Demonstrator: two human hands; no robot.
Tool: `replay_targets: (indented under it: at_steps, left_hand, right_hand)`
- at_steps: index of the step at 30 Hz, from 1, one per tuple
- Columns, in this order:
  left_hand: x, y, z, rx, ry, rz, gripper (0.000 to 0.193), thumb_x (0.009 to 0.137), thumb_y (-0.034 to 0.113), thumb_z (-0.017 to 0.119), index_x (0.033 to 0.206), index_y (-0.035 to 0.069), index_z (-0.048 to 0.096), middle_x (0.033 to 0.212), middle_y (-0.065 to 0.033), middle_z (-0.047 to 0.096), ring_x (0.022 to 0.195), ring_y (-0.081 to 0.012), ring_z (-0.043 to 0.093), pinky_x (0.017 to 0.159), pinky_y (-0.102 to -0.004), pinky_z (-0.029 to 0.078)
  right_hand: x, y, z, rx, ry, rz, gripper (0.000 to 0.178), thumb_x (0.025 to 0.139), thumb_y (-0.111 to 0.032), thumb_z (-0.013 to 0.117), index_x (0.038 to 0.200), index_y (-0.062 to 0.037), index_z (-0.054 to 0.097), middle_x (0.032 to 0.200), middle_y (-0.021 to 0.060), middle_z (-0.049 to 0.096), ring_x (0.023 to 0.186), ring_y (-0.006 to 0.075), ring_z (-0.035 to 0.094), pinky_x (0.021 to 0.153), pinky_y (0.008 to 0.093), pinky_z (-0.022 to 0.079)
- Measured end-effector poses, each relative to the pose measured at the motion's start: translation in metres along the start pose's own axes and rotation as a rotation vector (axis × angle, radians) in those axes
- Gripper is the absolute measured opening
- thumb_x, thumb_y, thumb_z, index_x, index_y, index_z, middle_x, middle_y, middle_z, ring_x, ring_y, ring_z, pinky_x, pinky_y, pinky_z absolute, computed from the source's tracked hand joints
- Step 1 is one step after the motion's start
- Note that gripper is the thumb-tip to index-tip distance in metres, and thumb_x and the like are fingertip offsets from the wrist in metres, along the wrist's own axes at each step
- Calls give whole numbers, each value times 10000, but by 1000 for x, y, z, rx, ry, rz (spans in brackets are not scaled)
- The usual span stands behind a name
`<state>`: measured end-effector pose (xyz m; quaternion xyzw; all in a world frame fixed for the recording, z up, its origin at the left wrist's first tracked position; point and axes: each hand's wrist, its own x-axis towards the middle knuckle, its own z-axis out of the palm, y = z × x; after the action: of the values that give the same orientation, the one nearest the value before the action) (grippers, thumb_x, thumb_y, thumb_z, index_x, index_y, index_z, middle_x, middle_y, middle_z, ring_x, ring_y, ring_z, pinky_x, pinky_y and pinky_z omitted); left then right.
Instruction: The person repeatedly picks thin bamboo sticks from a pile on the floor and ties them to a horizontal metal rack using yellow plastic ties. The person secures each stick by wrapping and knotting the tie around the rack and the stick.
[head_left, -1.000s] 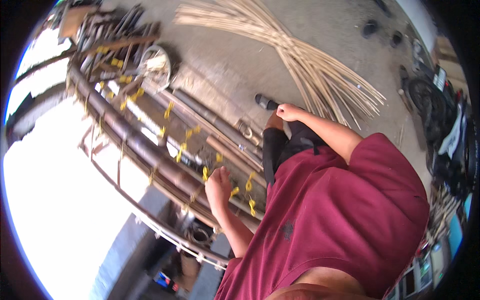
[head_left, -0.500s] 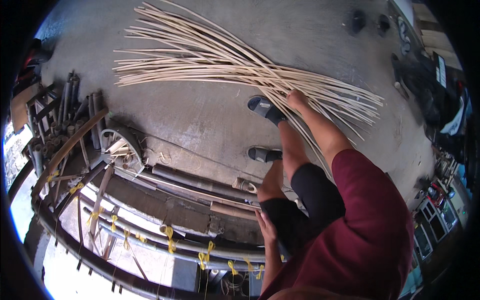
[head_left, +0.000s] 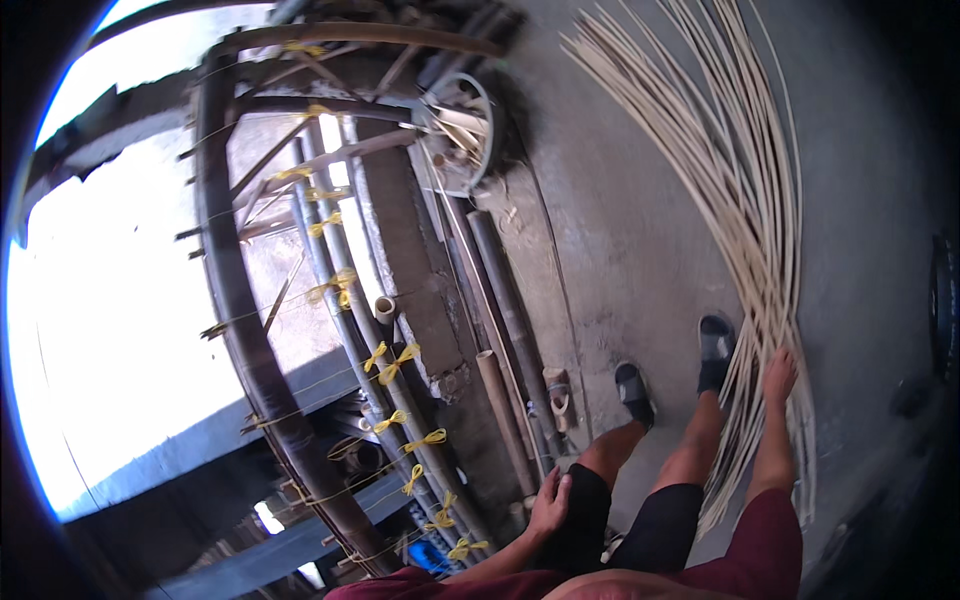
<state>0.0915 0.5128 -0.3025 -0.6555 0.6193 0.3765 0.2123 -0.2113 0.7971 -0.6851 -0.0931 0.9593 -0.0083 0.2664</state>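
Concrete floor (head_left: 620, 250): grey, bare in the middle; carrying strips and tubes.
Pole frame (head_left: 262, 370): dark, lashed, beyond the floor's left edge.
Pale strips (head_left: 690, 170): one long loose bundle, on the right part of the floor; fanned at the far end, crossing near the right foot, splayed again toward the near edge.
Grey poles (head_left: 375, 330): paired, slanting alongside the frame.
Dark tube (head_left: 505, 290): lying along the floor's left edge.
Brown tube (head_left: 497, 400): shorter, just beside the dark one.
Round tub (head_left: 491, 130): at the far end of that left edge, with pale offcuts (head_left: 462, 130) inside.
Sandals (head_left: 716, 340): dark, on both feet, the right one just beside the strips.
Right hand (head_left: 780, 375): over the crossing, with curled fingers; cannot tell whether gripping strips. Best handling, by judgement: close around the narrow crossing, lift evenly, keep long ends clear of the feet.
Left hand (head_left: 550, 500): at the left knee, with fingers extended; nothing seen held.
Yellow ties (head_left: 400, 362): knotted in loops, spaced along the grey poles.
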Motion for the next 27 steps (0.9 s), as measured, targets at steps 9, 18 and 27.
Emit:
replay_targets:
  at_steps: [9, 18, 27]
  left_hand:
    - [-56, -9, -30, -148, 68, 136, 652, 945, 522, 511, 1374, 31, 496, 1351, -276, 505, 1258, -386, 500, 1061, -416, 386]
    - [-136, 200, -200, -325, 492, 972, 515, 970, 322, 556, 1406, 71, 446, 1341, -278, 494, 1272, -414, 468, 1048, -446, 383]
    - [-257, 27, -316, -762, 633, 484, 231, 1035, 191, 461, 1141, 14, 562, 828, -50, 592, 739, -123, 556, 664, -258, 472]
  right_hand:
    - [-125, -125, -347, 955, 287, -202, 291, 960, -175, 587, 1201, -18, 541, 949, 189, 676, 854, 339, 684, 707, 402, 533]
    - [-229, -385, -704, 1281, 698, -946, 210, 1030, -146, 452, 1188, -50, 551, 839, 57, 589, 726, 197, 587, 641, 298, 490]
    - [-500, -563, -666, 1921, -830, -899, 177, 1059, -317, 390, 1134, -168, 448, 658, -57, 369, 476, 34, 312, 403, 195, 281]
